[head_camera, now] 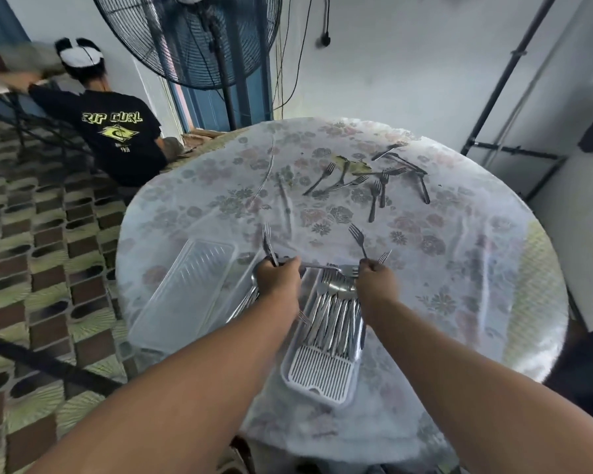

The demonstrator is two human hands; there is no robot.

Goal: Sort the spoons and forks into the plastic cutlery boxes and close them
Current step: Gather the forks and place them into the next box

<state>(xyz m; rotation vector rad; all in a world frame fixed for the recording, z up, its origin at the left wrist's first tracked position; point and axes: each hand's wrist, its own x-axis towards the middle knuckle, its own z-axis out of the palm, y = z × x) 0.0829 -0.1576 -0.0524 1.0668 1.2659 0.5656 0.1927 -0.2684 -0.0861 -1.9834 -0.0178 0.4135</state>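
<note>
The forks, thin and shiny, are piling up in the white box near the table edge while the left hand and right hand are each gripping more above it, probably needing lowering handles-aligned next.

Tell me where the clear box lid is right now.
In the head view the clear lid lies on the table's near-left part, just left of the left hand and the cutlery box.
</note>
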